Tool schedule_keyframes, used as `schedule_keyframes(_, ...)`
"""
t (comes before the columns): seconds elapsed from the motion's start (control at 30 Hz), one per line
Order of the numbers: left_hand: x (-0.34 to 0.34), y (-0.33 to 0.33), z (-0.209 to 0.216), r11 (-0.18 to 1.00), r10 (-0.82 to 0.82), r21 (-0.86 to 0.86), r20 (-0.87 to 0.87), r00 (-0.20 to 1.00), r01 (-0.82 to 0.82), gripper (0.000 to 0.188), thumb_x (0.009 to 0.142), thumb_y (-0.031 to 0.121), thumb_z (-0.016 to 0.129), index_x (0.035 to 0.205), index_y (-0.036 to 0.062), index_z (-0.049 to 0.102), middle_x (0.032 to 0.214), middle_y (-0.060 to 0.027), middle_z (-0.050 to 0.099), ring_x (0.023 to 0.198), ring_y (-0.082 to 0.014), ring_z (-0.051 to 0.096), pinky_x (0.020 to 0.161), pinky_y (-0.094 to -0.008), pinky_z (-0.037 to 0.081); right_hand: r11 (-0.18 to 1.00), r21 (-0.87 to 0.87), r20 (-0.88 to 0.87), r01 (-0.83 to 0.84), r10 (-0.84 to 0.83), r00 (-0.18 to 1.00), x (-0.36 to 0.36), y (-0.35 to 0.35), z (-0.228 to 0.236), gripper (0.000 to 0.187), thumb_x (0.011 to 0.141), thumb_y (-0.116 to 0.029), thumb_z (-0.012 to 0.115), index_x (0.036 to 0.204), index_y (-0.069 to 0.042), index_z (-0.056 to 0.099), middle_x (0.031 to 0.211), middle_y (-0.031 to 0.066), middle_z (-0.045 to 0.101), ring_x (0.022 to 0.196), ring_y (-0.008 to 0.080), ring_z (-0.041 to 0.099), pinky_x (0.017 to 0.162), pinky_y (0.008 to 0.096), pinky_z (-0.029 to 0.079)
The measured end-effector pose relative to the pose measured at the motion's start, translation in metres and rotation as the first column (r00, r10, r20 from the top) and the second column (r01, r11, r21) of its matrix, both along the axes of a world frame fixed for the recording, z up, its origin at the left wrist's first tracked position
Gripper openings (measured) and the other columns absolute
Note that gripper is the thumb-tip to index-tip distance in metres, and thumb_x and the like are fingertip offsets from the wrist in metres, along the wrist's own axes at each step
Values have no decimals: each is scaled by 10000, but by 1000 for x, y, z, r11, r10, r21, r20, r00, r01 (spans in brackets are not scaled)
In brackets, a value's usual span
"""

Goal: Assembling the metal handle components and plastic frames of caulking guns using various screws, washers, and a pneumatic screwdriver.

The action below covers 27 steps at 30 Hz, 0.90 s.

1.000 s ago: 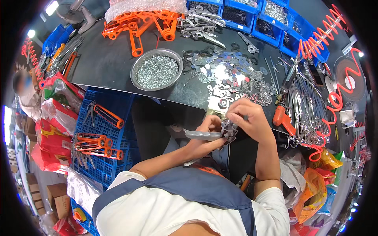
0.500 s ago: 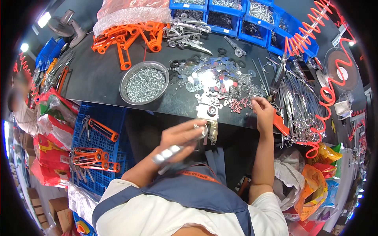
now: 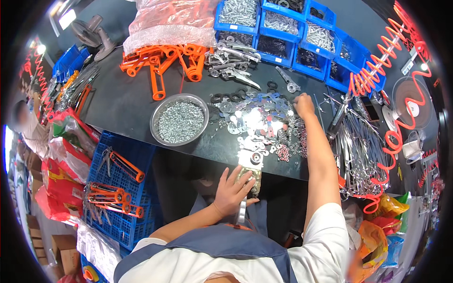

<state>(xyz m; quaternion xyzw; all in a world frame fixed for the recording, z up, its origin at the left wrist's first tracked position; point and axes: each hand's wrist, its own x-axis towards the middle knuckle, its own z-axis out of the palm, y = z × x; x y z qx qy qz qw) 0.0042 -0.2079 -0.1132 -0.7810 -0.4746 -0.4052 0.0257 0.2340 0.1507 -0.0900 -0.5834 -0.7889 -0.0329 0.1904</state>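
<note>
My left hand [image 3: 232, 191] is at the table's front edge with its fingers stretched and apart. It lies over a silvery metal handle [image 3: 242, 212] that sticks out below the palm. Just beyond the fingertips is a small fixture with a white top and a dark round centre [image 3: 255, 158], with a brass-coloured body [image 3: 256, 184] hanging below it. My right hand [image 3: 304, 105] reaches across the table to the right side of the loose metal parts [image 3: 264, 111]. Its fingers are drawn together; anything between them is too small to make out.
A steel bowl of small metal pieces [image 3: 206, 120] stands left of the parts. Orange frames [image 3: 158, 85], silvery levers [image 3: 231, 63] and blue bins [image 3: 278, 60] line the back. Long metal rods [image 3: 361, 155] and a coiled red hose [image 3: 394, 141] are at right. A blue crate [image 3: 106, 212] is lower left.
My right hand has moved away from me to the far right side of the parts. My left hand has come to the fixture with the metal handle, its fingers now spread. The view has shifted.
</note>
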Motion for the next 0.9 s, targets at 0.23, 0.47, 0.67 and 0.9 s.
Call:
schedule_keyframes(0.23,-14,0,3,939,-198,-289,-18,980,185,734,613,217,766,1285,112,491,1433,-153,336,1337,-442,238,1038,-575,250,875,452,-396,-172,369,841,-46,-149,55,97,806,-89,608,891,-52,639,824,105,625,728,279,582,642,352,482)
schedule_keyframes(0.47,-31,0,11,963,-114,-138,573,811,232,385,668,-90,553,1038,14,554,1164,-185,528,1086,-372,512,939,-409,417,624,452,136,-637,658,741,-70,-313,38,209,701,-55,628,895,14,661,806,72,602,705,178,570,584,291,467)
schedule_keyframes(0.67,-22,12,2,962,-214,-77,389,896,263,215,721,-9,669,923,-3,597,1098,-145,570,1072,-349,532,928,-434,431,636,364,127,-680,690,713,-73,-316,22,192,696,-70,638,864,22,649,842,83,597,749,196,575,635,318,481)
schedule_keyframes(0.9,-22,10,4,966,-243,-21,248,938,256,222,694,11,662,911,-1,618,1073,-131,589,1102,-309,548,1005,-528,359,773,392,-195,-499,600,776,-72,-320,3,232,630,-1,668,856,31,629,915,133,626,863,286,612,751,392,519)
